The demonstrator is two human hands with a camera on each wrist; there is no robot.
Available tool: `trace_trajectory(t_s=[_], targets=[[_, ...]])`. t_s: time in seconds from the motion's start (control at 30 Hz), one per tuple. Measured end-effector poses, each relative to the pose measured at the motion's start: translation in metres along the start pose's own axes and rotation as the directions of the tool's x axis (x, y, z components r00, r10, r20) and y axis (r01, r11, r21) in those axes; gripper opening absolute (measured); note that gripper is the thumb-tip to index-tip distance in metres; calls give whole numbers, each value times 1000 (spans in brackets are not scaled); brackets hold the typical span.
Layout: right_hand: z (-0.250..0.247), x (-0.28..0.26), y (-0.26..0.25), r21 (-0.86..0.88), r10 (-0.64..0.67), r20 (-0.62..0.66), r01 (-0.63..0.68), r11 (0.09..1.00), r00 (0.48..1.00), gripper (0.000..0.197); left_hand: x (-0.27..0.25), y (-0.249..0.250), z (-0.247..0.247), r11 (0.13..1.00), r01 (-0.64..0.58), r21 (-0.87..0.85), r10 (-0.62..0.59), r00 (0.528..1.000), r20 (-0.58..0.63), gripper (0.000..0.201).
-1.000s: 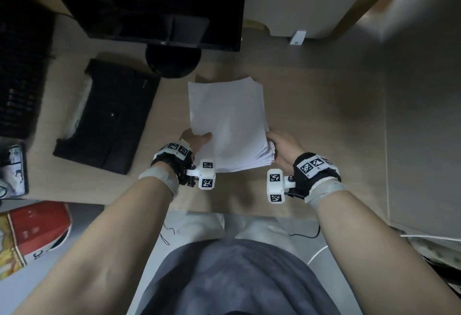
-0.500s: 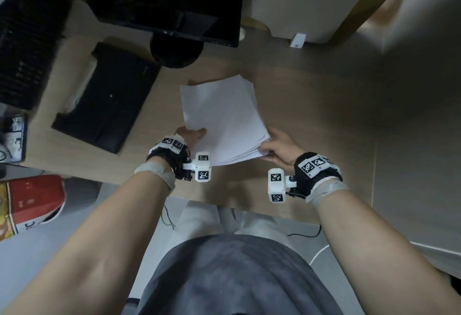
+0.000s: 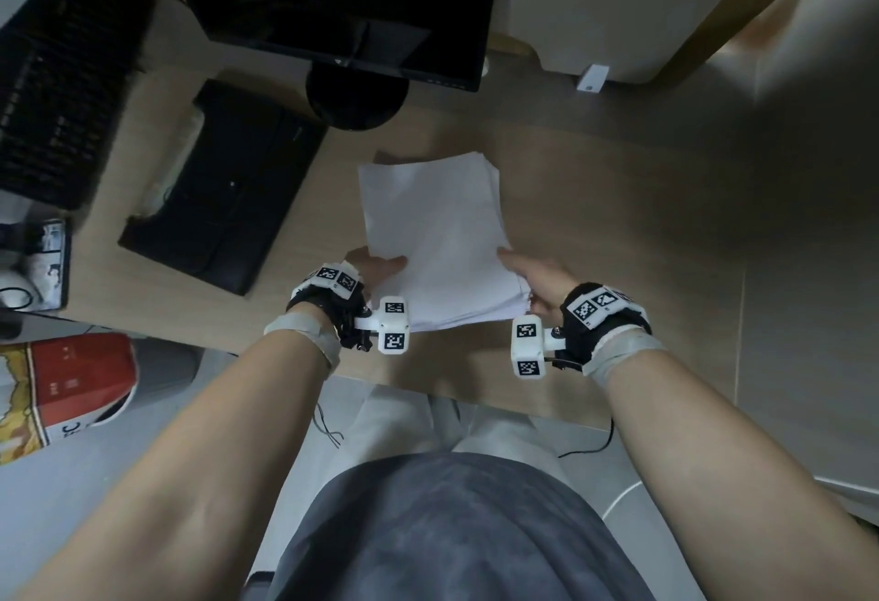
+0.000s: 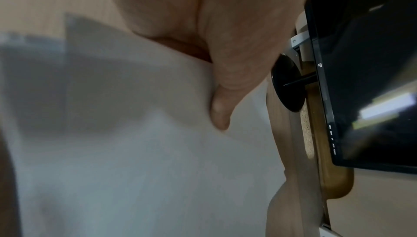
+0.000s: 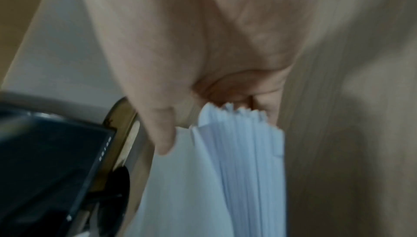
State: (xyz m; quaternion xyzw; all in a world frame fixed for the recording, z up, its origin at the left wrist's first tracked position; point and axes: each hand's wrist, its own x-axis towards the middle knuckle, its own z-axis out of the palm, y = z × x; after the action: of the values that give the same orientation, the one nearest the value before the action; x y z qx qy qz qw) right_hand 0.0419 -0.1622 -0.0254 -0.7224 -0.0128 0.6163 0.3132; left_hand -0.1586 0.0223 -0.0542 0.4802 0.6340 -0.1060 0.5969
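Observation:
A stack of white paper sheets (image 3: 435, 229) is held over the wooden desk (image 3: 618, 229) in front of me. My left hand (image 3: 376, 267) grips its near left corner, thumb on top of the top sheet (image 4: 135, 133). My right hand (image 3: 532, 277) grips the near right corner, thumb on top and fingers under the fanned sheet edges (image 5: 243, 142). The sheets are slightly uneven at the far edge.
A black monitor (image 3: 342, 1) on a round stand (image 3: 356, 101) sits at the back. A black folder-like case (image 3: 223, 191) lies left of the paper, a keyboard (image 3: 52, 91) farther left. A red carton (image 3: 71, 381) sits at lower left. A white device (image 3: 618, 1) stands at back right.
The stack has turned back from a leftward tilt to lie nearly straight in front of me. Both hands keep their grip on the near corners.

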Motion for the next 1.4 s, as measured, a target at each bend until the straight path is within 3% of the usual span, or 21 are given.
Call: trace_trajectory(t_s=[0.03, 0.1, 0.17, 0.3, 0.43, 0.57, 0.67, 0.73, 0.83, 0.97, 1.07, 1.13, 1.23, 1.27, 1.4], targets=[[7, 2, -5, -144, -8, -39, 2, 990, 999, 46, -5, 3, -4, 1000, 4, 18, -5, 1000, 18, 78], [22, 9, -10, -241, -4, -50, -8, 970, 999, 30, -8, 7, -10, 998, -27, 62, 26, 1000, 17, 64], [36, 13, -17, -255, 8, -47, -19, 967, 999, 37, -5, 11, -15, 985, -101, 137, 104, 994, -13, 60], [48, 6, -35, -205, -88, -116, 63, 977, 989, 52, -7, 30, -25, 952, -266, 150, 272, 962, -21, 61], [40, -19, -58, -174, -233, -292, 188, 967, 928, 49, -27, 64, -34, 868, -488, 89, 491, 871, -3, 58], [35, -41, -84, -94, -269, -469, 255, 962, 841, 15, -47, 104, -37, 771, -633, 67, 636, 769, -63, 55], [26, -48, -102, 20, -290, -483, 341, 940, 826, 13, -58, 132, -34, 755, -654, 47, 655, 749, -100, 48], [26, -49, -109, 3, -314, -427, 349, 937, 848, 9, -56, 137, -26, 759, -617, 206, 643, 761, -87, 19], [30, -46, -107, 56, -316, -482, 389, 920, 817, 11, -41, 131, -21, 801, -539, 260, 589, 789, -176, 39], [34, -45, -101, 85, -340, -528, 448, 890, 778, 18, -43, 122, -22, 749, -565, 347, 634, 763, -126, 44], [29, -44, -99, 65, -349, -526, 446, 893, 776, 21, -41, 121, -25, 753, -564, 339, 640, 747, -180, 7], [27, -41, -95, 56, -353, -521, 444, 894, 777, 23, -38, 123, -26, 740, -578, 344, 652, 743, -153, 33], [24, -38, -89, 113, -415, -479, 523, 845, 774, 60, -38, 124, -30, 708, -668, 230, 700, 706, -105, 54], [22, -39, -88, 115, -419, -465, 523, 845, 780, 62, -36, 122, -31, 714, -671, 200, 697, 707, -116, 57], [18, -29, -89, 57, -382, -491, 466, 883, 783, 42, -28, 122, -30, 786, -543, 298, 593, 798, -108, 51]])
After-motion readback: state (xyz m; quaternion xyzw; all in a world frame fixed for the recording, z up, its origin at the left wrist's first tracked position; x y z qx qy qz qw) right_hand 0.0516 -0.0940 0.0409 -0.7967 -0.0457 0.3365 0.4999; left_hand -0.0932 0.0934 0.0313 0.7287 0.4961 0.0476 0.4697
